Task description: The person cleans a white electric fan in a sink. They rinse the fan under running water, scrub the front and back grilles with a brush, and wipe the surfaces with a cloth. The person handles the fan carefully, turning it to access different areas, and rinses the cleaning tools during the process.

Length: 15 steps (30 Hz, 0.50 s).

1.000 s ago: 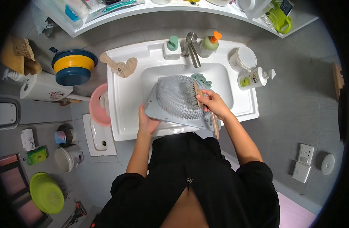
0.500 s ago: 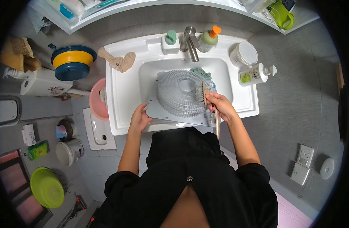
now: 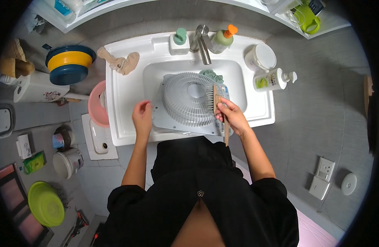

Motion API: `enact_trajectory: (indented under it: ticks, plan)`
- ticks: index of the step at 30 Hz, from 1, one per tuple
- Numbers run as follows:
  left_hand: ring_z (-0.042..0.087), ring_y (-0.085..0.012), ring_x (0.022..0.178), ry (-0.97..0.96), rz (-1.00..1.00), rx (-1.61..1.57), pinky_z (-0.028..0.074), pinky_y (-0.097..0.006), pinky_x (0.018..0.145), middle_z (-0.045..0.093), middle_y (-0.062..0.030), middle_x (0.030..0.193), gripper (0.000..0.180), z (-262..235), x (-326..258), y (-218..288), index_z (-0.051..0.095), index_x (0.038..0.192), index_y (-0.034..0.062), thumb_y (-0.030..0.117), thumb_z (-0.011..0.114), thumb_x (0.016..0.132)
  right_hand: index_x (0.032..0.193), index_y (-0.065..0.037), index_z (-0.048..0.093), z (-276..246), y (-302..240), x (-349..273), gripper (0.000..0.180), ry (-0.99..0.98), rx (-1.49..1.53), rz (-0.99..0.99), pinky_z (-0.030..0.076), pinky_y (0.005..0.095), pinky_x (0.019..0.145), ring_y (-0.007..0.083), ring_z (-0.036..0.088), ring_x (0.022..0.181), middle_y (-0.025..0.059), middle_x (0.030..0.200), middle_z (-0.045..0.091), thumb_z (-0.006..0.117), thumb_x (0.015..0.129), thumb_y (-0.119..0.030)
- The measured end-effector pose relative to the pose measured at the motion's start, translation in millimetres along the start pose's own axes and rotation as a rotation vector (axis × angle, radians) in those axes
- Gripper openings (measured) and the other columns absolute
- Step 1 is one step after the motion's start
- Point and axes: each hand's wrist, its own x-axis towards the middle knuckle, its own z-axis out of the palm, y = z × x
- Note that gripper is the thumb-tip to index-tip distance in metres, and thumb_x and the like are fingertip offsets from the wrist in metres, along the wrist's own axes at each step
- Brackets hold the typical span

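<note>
A grey plastic fan cover with a round slatted grille lies tilted in the white sink, its near edge by the front rim. My right hand grips a wooden scrubbing brush near its head. The bristles point left, at the right side of the grille; the handle hangs down toward my body. Just left of the cover, my left hand is raised and empty, its fingers loosely bent and slightly blurred. Behind the cover a green cloth shows in the basin.
A metal faucet stands at the back between a white dispenser and a green pump bottle. On the right rim are a white tub and a white pump bottle. Beige socks lie at left. A shelf overhangs the back.
My left hand has let go of the cover's left edge and moved up and away from it. My right hand still holds the brush at the grille's right side. The view has shifted slightly.
</note>
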Motion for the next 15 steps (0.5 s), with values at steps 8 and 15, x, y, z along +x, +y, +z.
enact_trajectory:
  ticks: [8,15]
  plan:
    - [0.049,-0.0110,0.073,-0.383,-0.284,-0.323,0.043,-0.026,0.066,0.051,-0.0056,0.083,0.038,104,6,80,0.049,0.103,0.0022,0.036,0.037,0.093,0.119,-0.002,0.045,41,3,-8,0.039,-0.141,-0.183,-0.316,0.045,0.0231,0.054,0.0097,0.056,0.059,0.0049,0.076,0.059,0.056,0.086,-0.019]
    - [0.050,-0.0096,0.076,-0.545,-0.391,-0.411,0.043,-0.025,0.066,0.051,-0.0029,0.085,0.034,117,13,67,0.049,0.096,0.0051,0.035,0.034,0.094,0.111,-0.002,0.053,46,-19,-21,0.035,-0.012,-0.592,-0.444,0.046,0.0272,0.060,0.0167,0.059,0.065,0.0114,0.079,0.061,0.060,0.082,-0.020]
